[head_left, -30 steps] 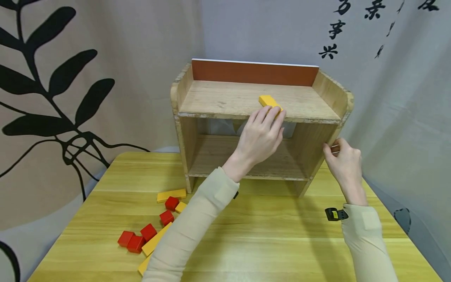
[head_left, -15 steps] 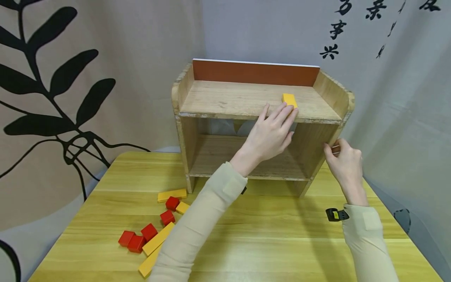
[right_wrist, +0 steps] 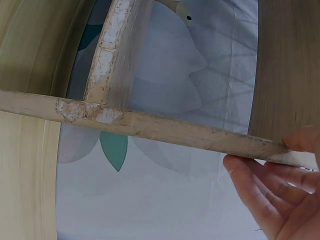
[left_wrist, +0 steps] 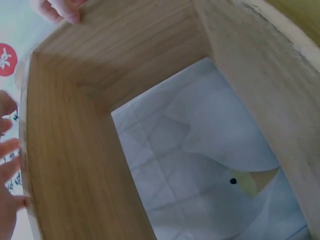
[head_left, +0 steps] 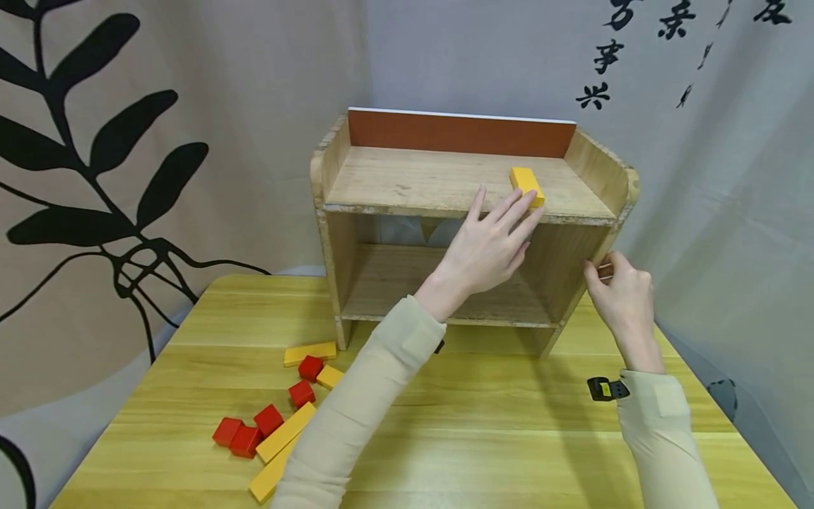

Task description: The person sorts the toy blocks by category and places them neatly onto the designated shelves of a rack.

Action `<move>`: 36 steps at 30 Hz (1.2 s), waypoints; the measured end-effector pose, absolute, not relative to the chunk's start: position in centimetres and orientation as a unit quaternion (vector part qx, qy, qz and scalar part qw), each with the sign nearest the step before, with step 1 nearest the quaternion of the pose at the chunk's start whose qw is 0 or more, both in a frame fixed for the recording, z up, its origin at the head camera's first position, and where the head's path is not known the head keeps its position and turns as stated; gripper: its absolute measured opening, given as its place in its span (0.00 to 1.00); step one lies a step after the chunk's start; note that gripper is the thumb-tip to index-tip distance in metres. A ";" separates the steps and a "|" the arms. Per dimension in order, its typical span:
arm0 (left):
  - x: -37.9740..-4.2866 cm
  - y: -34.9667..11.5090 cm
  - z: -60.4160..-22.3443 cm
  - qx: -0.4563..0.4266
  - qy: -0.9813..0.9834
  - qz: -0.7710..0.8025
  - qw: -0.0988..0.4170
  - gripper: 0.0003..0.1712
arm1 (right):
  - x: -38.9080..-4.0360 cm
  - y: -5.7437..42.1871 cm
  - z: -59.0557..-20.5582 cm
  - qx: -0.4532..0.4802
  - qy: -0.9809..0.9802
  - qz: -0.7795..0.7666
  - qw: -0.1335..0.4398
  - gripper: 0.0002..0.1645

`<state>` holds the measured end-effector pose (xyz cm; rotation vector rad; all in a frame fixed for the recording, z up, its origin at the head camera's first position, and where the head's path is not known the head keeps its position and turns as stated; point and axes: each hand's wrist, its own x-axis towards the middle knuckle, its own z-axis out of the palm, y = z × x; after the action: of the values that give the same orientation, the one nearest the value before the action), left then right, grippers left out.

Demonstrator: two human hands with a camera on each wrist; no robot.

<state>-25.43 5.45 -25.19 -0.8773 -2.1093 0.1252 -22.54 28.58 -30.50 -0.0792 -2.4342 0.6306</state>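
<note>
A yellow block (head_left: 526,185) lies on the top board of a small wooden shelf (head_left: 407,177), right of its middle. My left hand (head_left: 486,247) is at the board's front edge, fingers spread and fairly straight, fingertips at the block's near end. Whether they press on it is hard to tell. In the left wrist view, that hand (left_wrist: 7,170) shows beside the board's edge, and the block is out of sight. My right hand (head_left: 620,293) grips the shelf's right side panel. The right wrist view has its thumb on one face and the fingers (right_wrist: 250,190) on the other.
On the wooden table (head_left: 477,438), left of the shelf, lie several red cubes (head_left: 244,441) and several yellow blocks (head_left: 309,353). My left forearm crosses in front of the shelf, partly covering one long yellow block (head_left: 270,474). A printed curtain (head_left: 470,56) hangs behind.
The yellow block and my left hand have shifted right along the top board. The left fingers have since spread and bare more of the block. My right hand has stayed in place.
</note>
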 end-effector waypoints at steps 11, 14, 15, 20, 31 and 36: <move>-24.8 1.4 -29.0 -0.458 -0.744 -0.074 0.482 0.18 | -22.5 28.6 -30.6 -0.032 -0.919 0.241 0.310 0.21; -24.6 0.0 -30.6 -0.463 -0.752 -0.117 0.454 0.17 | -22.5 28.6 -30.6 -0.033 -0.920 0.241 0.309 0.21; -24.5 -0.4 -31.2 -0.462 -0.758 -0.129 0.441 0.17 | -22.5 28.6 -30.6 -0.033 -0.920 0.241 0.309 0.21; -24.0 -3.0 -34.1 -0.454 -0.792 -0.164 0.374 0.16 | -22.5 28.6 -30.6 -0.033 -0.920 0.243 0.307 0.21; -22.5 -9.0 -38.9 -0.399 -0.880 -0.217 0.138 0.13 | -22.4 28.6 -30.5 -0.032 -0.920 0.242 0.307 0.21; -22.0 -11.6 -40.4 -0.381 -0.875 -0.299 -0.012 0.15 | -22.5 28.6 -30.5 -0.032 -0.920 0.242 0.305 0.21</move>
<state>-22.01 -11.58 -40.40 -1.2065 -2.7701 -0.9462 -22.49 28.61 -30.55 -0.0834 -2.4364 0.6411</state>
